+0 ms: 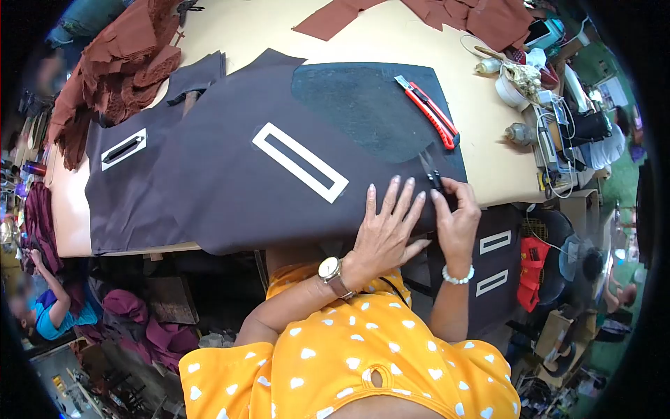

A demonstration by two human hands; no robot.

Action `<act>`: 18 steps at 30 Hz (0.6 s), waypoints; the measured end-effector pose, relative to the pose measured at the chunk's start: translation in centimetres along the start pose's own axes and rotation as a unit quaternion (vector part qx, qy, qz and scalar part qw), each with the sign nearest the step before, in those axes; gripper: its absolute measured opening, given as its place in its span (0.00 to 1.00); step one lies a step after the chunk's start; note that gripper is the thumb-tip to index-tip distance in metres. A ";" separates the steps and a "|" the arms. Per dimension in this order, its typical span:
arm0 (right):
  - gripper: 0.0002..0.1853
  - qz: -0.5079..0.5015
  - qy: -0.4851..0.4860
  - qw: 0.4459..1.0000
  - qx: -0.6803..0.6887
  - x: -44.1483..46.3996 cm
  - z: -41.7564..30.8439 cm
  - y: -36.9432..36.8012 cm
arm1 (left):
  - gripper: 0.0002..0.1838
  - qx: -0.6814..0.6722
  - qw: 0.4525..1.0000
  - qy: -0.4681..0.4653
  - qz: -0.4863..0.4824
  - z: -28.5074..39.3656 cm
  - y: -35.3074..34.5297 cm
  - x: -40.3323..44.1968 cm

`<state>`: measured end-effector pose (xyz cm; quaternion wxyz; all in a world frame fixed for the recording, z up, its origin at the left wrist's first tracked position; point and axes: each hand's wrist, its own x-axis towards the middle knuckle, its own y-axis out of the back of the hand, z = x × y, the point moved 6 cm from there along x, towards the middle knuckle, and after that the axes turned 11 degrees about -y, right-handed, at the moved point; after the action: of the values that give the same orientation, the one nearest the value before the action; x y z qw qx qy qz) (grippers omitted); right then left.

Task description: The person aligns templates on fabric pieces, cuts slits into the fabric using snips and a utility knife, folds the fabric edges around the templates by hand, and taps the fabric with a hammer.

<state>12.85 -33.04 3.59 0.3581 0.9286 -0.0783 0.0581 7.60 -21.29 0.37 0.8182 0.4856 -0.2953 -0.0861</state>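
Note:
My left hand (392,227) lies flat with fingers spread on the dark fabric (216,174), near its right front edge. Between the thumb and fingers of my right hand (457,216) is a small pair of black-handled thread snips (434,178); the blades point away from me over the dark cutting mat (349,105). A white rectangular frame (300,162) with a long slot lies on the fabric, left of my left hand. Farther left is a second white frame (124,149) with a dark slot. A red box cutter (429,112) rests on the mat beyond the snips.
Brown cloth (125,70) is heaped at the back left of the table (244,28), with more brown pieces (467,17) at the back. A white bowl (513,91) and cables crowd the right side. Dark fabric with white frames (495,241) hangs below my right. A person (56,307) is at far left.

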 end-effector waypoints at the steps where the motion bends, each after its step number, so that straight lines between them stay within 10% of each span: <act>1: 0.12 0.002 0.017 0.999 -0.045 0.3 0.3 0.4 | 0.39 -0.041 0.999 0.009 0.023 0.1 0.8 0.0; 13: 0.21 -0.018 0.062 0.961 -0.267 12.6 -1.8 -4.2 | 0.49 0.163 0.942 0.289 0.042 -12.7 10.6 -6.8; 18: 0.17 -0.074 0.090 0.981 -0.156 11.8 -3.3 -4.6 | 0.52 0.163 0.942 0.291 0.042 -13.9 9.8 -7.6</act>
<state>25.17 -28.67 4.91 0.5077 0.8554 0.0152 0.1015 7.86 -2.65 0.67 0.7813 0.6030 -0.0746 0.1430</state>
